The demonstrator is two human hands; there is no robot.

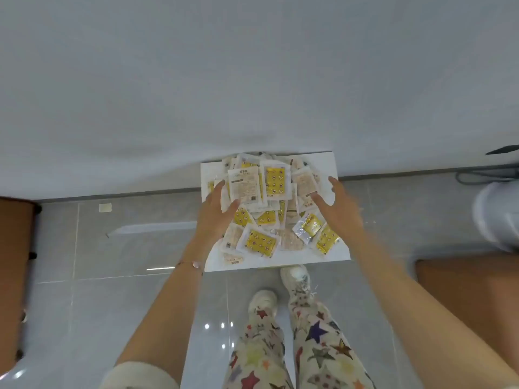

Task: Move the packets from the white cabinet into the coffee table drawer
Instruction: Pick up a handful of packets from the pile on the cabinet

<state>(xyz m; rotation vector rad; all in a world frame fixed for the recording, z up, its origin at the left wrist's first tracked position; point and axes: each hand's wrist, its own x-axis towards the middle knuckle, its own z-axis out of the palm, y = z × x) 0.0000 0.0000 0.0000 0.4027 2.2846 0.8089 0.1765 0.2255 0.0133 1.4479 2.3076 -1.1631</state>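
Note:
A heap of several white and yellow packets (269,203) lies in the pulled-out white cabinet drawer (331,167) below me. My left hand (216,211) reaches over the heap's left side with fingers and thumb spread, its thumb tip at a white packet (244,183) on top. My right hand (337,203) hovers over the heap's right side, fingers straight, index tip near a pale packet (304,182). Neither hand holds anything. No coffee table drawer shows.
The white cabinet top (252,80) fills the upper view. Grey floor tiles (112,290) surround my feet (295,279). Brown furniture stands at the left edge (14,262) and at the right (471,293). A white object (497,214) and cables (486,175) lie at the far right.

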